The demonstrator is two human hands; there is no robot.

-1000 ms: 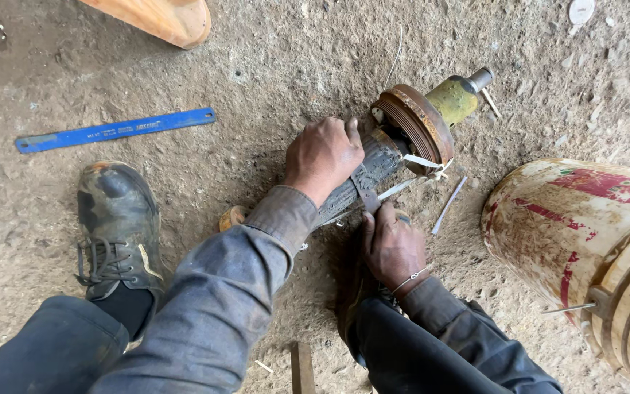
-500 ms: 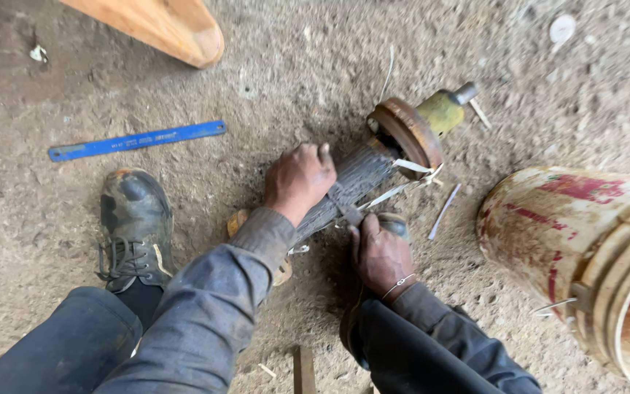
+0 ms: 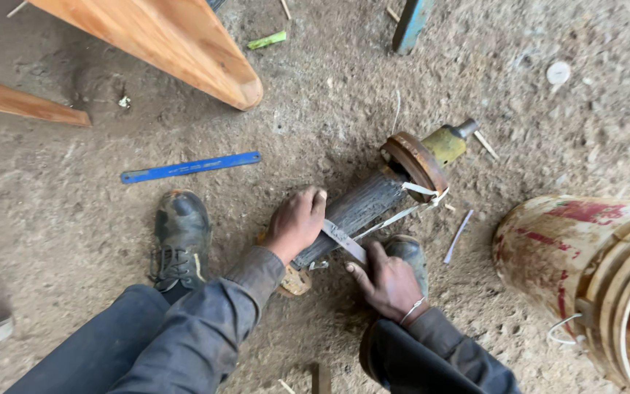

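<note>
Bare dirt floor (image 3: pixel 315 109), gritty and strewn with splinters. On it lay a blue flat strip (image 3: pixel 191 167), a dark ribbed cylinder (image 3: pixel 362 211) with a rusty flange (image 3: pixel 415 162), a stained bucket (image 3: pixel 585 255) tipped on its side, wooden planks (image 3: pixel 176 44), a small white disc (image 3: pixel 558 72) and a pale sliver (image 3: pixel 459 236) near the bucket.

Rough workshop: dirt floor (image 3: pixel 74 219), timber planks (image 3: pixel 176 44), hacksaw blade (image 3: pixel 191 167).

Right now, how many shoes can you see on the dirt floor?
2. One scuffed black lace-up shoe sits left of the dark cylindrical metal part; the other dark shoe is mostly hidden behind the right hand.
</note>
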